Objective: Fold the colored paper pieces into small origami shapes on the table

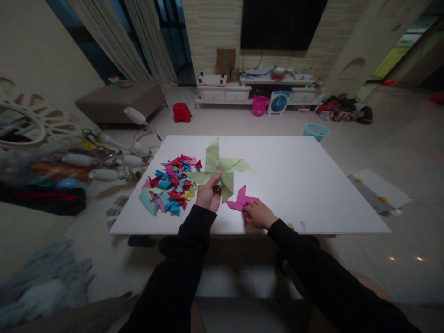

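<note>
My left hand (208,195) is closed on a large pale green paper pinwheel (219,167), thumb on its front near the centre, held up above the white table (294,175). To the right and lower, my right hand (259,214) has its fingers closed at the edge of a smaller pink paper pinwheel (241,200), near the tabletop. Part of the pink one is hidden under those fingers. Left of both hands lies a pile of folded paper pieces (173,182) in red, blue, pink, green and yellow.
A small clear object (303,225) lies by the table's near edge. Beyond the table stand a red stool (181,112), a pink basket (260,106), a fan (278,102) and a light blue basket (317,131). A lamp with several white arms (104,175) stands close on the left.
</note>
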Demonstrator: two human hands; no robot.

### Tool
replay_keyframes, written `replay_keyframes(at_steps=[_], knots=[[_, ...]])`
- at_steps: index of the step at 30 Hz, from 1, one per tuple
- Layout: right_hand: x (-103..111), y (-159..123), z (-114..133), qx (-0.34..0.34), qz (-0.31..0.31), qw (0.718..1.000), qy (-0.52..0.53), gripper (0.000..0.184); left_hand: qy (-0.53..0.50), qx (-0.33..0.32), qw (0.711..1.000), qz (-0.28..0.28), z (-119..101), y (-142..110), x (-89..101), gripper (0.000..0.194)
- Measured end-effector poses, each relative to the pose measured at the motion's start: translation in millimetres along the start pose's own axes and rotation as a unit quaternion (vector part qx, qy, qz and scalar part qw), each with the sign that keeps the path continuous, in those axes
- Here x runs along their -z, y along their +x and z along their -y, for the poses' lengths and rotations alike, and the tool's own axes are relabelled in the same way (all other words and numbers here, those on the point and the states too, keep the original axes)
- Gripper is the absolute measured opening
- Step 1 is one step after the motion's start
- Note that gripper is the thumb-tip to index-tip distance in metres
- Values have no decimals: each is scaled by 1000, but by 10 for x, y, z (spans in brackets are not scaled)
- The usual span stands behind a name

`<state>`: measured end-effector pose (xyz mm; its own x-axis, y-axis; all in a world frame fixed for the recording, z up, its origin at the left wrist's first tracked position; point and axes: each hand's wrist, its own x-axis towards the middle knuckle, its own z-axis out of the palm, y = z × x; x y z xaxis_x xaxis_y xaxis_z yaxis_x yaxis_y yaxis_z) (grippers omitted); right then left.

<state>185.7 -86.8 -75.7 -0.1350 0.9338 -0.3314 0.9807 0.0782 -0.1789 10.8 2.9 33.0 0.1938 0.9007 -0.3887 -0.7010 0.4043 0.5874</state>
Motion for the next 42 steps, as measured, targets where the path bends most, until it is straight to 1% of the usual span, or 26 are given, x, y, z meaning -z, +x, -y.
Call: replay_keyframes(at_steps=[4,9,12,14,17,20,22,24,28,30,32,35,37,39,42], knots=[[-57,7,-1,-12,26,1000,11,44,-4,-2,1000,4,-13,-9,-12,23],[-155,13,-42,-45,5,999,-6,48,-7,-3,1000,0,-39,-27,-26,20],[-208,52,-155,-76,-4,997,-20,55,-11,-6,1000,5,-56,-29,-32,18],[-240,81,-286,-105,-12,994,-29,59,-16,-10,1000,7,-75,-32,-37,18],[-285,119,-575,-168,-33,984,-39,62,-23,-14,1000,7,-120,-41,-47,19],[-313,170,-948,-234,-70,969,-44,62,-21,-9,1000,6,-164,-58,-43,23],[-295,235,-1218,-267,-93,958,-40,63,-18,-10,1000,6,-172,-72,-26,28],[-236,334,-1491,-293,-102,950,-30,64,-14,-18,1000,6,-153,-80,3,31],[-27,606,-1993,-335,-103,937,-7,65,17,-17,1000,-5,-50,-49,58,30],[83,741,-2190,-350,-102,931,8,65,39,-5,999,-12,7,-5,69,29],[175,843,-2326,-360,-102,927,23,63,59,5,998,-14,52,49,70,30],[282,908,-2383,-358,-109,926,41,60,93,11,996,-1,97,119,70,34],[353,888,-2316,-344,-121,930,53,60,122,10,992,17,122,143,81,37],[444,814,-2164,-318,-134,936,70,60,150,11,988,38,154,143,99,40],[635,566,-1784,-259,-140,950,106,51,174,8,982,73,218,98,119,42]])
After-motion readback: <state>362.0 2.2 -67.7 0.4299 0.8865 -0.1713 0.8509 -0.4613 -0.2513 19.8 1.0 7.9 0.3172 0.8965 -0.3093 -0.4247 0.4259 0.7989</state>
